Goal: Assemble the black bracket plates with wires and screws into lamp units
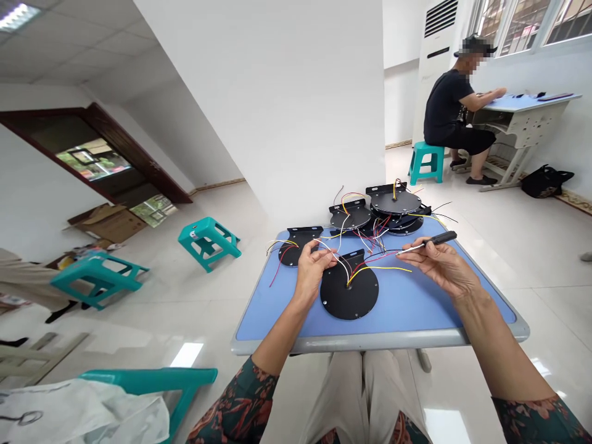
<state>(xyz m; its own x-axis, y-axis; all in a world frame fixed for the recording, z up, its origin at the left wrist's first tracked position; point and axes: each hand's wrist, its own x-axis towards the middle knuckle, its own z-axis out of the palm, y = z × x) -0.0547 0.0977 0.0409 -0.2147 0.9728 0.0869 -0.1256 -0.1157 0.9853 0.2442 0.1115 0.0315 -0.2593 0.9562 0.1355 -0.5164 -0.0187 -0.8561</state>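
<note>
A black round plate with a bracket tab (350, 299) lies on the blue tabletop in front of me. White, red, black and yellow wires come out of its middle. My left hand (314, 265) is at its upper left, with thumb and fingers pinched on the white wire (329, 249). To the right of the plate, my right hand (439, 265) grips a thin black-handled screwdriver (443, 238), its shaft pointing left. The red wire (377, 259) runs up to the screwdriver's tip; whether my fingers also hold it, I cannot tell. The yellow wire (388, 268) lies loose between my hands.
Another wired plate (289, 254) sits at the table's left. Several more plates (393, 202) are stacked at the back, beside a white pillar (296, 111). Green stools (208, 240) stand on the left floor. A person (456, 105) sits at another desk (522, 105) at the right.
</note>
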